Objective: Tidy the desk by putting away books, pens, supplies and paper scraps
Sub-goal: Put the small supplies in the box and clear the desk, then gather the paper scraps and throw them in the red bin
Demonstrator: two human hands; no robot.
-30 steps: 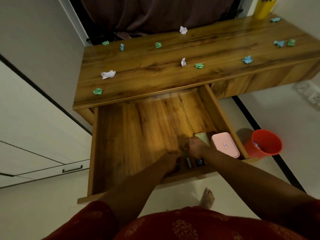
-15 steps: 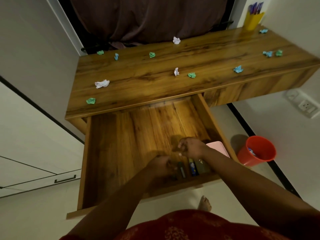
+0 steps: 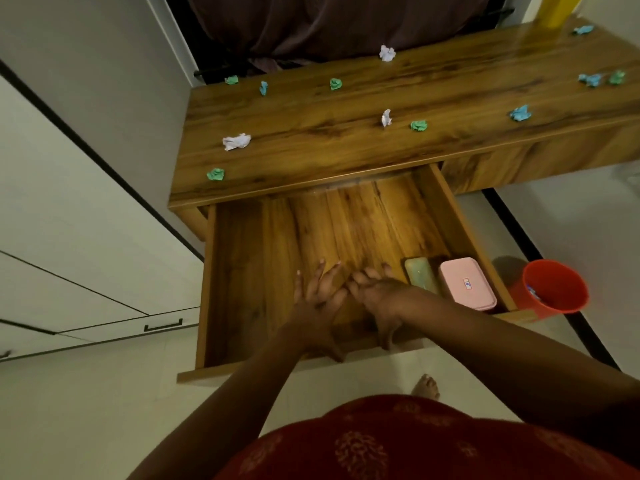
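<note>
Lying right of both hands point(image 3: 349, 299): pink box point(image 3: 467, 284).

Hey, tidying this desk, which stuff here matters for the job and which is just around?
Part of the job:
paper scraps on the desk top
open drawer
pink box
green case
red bin
yellow pen holder

Just around:
curtain
white cabinet

Prob. a home bedroom/study: wooden desk point(image 3: 346, 147) w/ open drawer point(image 3: 242, 271), curtain point(image 3: 329, 22), wardrobe doors point(image 3: 86, 289), tiled floor.
</note>
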